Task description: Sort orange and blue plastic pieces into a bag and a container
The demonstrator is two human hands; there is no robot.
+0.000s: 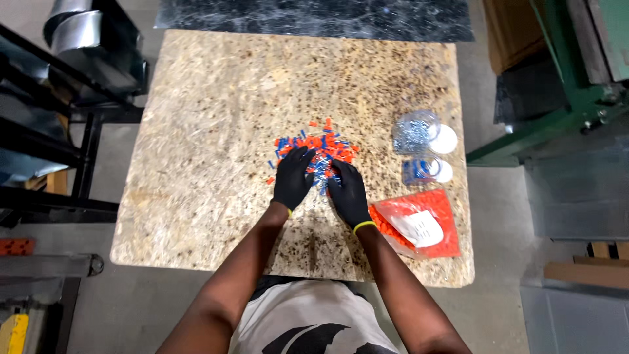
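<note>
So we've got both hands in black gloves down on a pile of small orange and blue pieces (319, 152) near the middle of the tabletop (196, 144). The left hand (292, 178) lies flat with its fingers spread loosely, fingertips touching the near-left edge of the pile, not gripping anything we can see. The right hand (348, 193) is also relaxed and unclenched, fingers resting on the near-right edge of the pile, and again nothing looks pinched or held, though the pieces are tiny so we can't rule out one under a fingertip. The two hands angle in toward each other, almost touching at the pile. The pile itself is a loose scatter with no real long axis, spreading away from the fingers toward the far side, with a few strays off to the left. Just right of the right wrist sits an orange plastic bag (419, 226) with a white label, lying flat near the tabletop's front edge. Further out on the right are two clear bags, one of silvery bits (415, 133) and a smaller one of blue bits (422, 170).
</note>
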